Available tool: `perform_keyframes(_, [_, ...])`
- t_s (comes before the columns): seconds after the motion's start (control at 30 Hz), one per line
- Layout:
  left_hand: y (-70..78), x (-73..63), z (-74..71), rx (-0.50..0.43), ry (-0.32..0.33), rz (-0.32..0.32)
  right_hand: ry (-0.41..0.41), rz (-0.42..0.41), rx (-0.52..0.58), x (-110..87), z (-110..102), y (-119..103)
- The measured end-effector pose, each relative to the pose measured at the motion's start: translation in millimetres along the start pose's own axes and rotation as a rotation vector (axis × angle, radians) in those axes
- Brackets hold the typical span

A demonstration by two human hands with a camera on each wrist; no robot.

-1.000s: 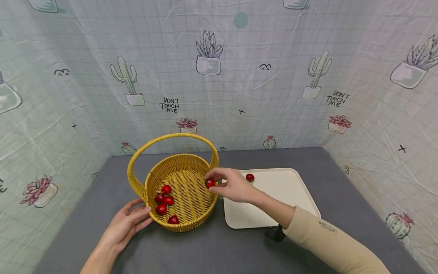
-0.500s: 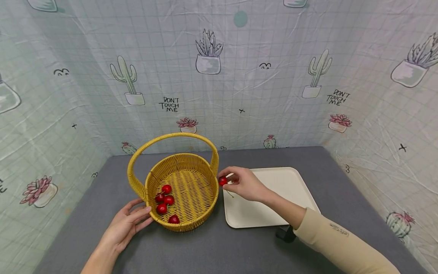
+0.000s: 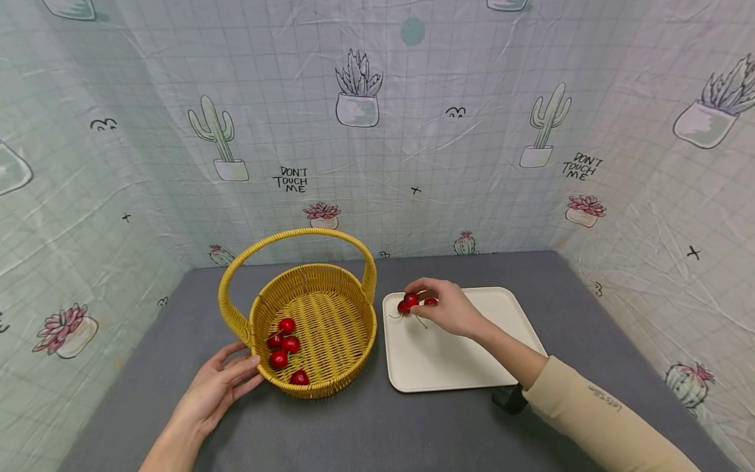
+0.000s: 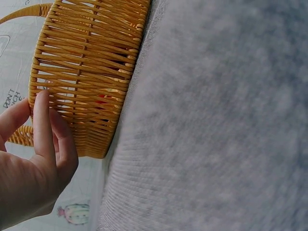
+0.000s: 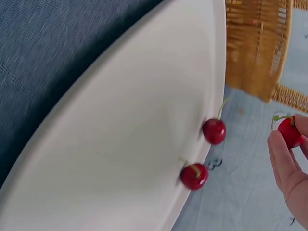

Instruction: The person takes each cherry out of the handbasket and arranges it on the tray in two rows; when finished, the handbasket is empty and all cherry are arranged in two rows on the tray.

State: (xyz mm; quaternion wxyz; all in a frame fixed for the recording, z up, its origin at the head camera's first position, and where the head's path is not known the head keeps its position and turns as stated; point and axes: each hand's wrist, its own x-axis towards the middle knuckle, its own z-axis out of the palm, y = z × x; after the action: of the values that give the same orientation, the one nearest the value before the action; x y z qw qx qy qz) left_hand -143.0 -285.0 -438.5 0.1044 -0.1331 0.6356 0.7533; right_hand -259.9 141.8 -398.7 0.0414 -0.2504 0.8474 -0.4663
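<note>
In the head view, a right hand (image 3: 449,308) pinches a glossy red cherry (image 3: 411,301) above a white tray (image 3: 454,370) on a grey worktop (image 3: 354,432), cactus-print cloth (image 3: 472,151) beyond. In the left-wrist view, the left hand (image 4: 38,166) grips a yellow wicker basket (image 4: 86,72) by its rim. The right-wrist view shows whole two tray cherries (image 5: 214,131) beneath the right hand, partly hidden in the head view.

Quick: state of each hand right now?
Left hand: holding the basket by its rim.
Right hand: closed, pinching a cherry.

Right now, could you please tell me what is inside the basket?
Five red cherries show inside the yellow basket, toward the left. Its near rim covers a strip inside, which I cannot see.
</note>
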Motion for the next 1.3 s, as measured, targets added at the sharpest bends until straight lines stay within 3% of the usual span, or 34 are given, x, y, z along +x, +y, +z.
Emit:
perform_keyframes(0.67, [-0.1,-0.1,0.2,-0.008,0.003,-0.008,0.054,0.147,-0.073,3.1,-34.8,46.6])
perform_keyframes(1.3, [-0.3,0.9,0.4,-0.002,0.001,-0.006,0.067,0.248,-0.192,13.9,-45.1,84.6])
